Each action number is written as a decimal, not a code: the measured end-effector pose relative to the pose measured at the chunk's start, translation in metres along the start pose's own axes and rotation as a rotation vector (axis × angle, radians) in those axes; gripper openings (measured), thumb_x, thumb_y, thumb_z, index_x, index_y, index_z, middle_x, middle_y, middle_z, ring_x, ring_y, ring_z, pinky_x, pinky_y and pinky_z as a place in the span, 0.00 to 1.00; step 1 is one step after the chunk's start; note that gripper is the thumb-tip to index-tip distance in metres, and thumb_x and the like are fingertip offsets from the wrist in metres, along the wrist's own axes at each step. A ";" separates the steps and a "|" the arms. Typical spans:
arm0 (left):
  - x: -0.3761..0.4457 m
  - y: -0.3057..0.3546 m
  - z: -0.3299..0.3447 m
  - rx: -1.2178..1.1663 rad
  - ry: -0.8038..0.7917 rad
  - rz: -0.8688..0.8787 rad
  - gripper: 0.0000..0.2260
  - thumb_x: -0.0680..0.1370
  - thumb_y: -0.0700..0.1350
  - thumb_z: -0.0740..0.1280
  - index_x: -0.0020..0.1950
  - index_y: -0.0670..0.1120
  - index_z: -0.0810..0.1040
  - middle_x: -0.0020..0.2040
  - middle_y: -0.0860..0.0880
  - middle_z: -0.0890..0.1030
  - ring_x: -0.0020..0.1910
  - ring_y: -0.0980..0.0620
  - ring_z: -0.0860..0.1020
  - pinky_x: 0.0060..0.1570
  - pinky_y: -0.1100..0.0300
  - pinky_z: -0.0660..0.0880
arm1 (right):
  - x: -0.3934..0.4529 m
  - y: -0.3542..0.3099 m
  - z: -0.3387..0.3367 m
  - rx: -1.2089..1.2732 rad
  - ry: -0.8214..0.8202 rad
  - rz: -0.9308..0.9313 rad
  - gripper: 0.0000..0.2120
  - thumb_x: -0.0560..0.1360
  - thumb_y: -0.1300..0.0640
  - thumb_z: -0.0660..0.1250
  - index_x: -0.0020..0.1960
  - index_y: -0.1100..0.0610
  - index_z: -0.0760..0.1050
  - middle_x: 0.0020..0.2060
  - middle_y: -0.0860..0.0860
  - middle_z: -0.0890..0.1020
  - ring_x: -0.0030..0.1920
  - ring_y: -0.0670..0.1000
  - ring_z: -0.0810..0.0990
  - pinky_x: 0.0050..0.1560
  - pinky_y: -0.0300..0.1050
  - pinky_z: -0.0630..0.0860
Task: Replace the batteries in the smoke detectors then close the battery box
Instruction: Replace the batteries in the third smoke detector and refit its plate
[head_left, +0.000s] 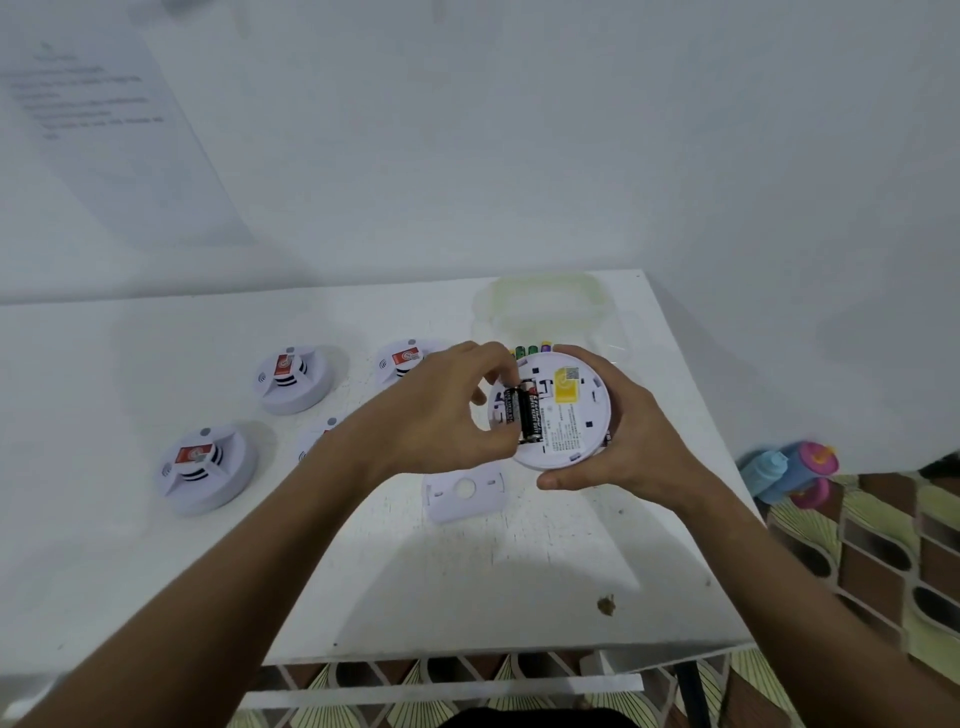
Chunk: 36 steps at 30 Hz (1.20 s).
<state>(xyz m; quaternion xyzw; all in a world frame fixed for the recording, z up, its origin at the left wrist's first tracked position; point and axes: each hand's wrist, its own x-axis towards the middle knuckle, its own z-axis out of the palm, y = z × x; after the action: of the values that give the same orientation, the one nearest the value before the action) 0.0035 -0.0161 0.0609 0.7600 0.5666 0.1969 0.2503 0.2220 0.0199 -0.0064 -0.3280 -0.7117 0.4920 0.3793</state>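
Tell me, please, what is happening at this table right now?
A person is swapping batteries in smoke detectors. The right hand holds an upturned detector above the white table, while the left hand pinches the black batteries sitting in its open compartment. The detached mounting plate lies on the table just below. Other detectors wait to the left, face up. Behind the hands, the clear battery box stands open with coloured batteries showing.

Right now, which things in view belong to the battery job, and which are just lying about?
Job: held smoke detector; black batteries; left hand; right hand; battery box; detached mounting plate; other detectors.

Lying about: paper sheet; colourful bottles; small debris.
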 end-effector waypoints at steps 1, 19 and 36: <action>0.001 0.000 0.000 -0.005 0.012 -0.006 0.16 0.71 0.52 0.71 0.57 0.55 0.73 0.56 0.57 0.77 0.50 0.58 0.78 0.46 0.60 0.78 | 0.000 0.001 0.000 -0.003 0.011 -0.001 0.48 0.54 0.66 0.84 0.70 0.53 0.68 0.62 0.45 0.79 0.64 0.50 0.78 0.56 0.38 0.78; 0.011 0.003 -0.005 0.113 -0.062 0.034 0.23 0.64 0.49 0.77 0.55 0.51 0.71 0.47 0.53 0.81 0.44 0.52 0.79 0.44 0.50 0.80 | 0.008 0.008 0.010 0.001 0.068 -0.007 0.47 0.52 0.63 0.84 0.68 0.49 0.71 0.59 0.44 0.81 0.61 0.48 0.79 0.55 0.35 0.77; 0.017 -0.004 -0.003 0.350 0.073 0.282 0.18 0.72 0.51 0.56 0.57 0.49 0.78 0.40 0.50 0.81 0.35 0.50 0.77 0.34 0.51 0.76 | 0.012 0.011 -0.001 0.017 0.072 -0.010 0.43 0.55 0.65 0.83 0.68 0.57 0.72 0.58 0.49 0.82 0.59 0.51 0.80 0.55 0.41 0.79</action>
<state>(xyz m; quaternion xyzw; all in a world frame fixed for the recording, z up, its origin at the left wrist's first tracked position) 0.0028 0.0016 0.0612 0.8559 0.4888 0.1562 0.0641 0.2177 0.0337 -0.0136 -0.3388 -0.6949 0.4841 0.4098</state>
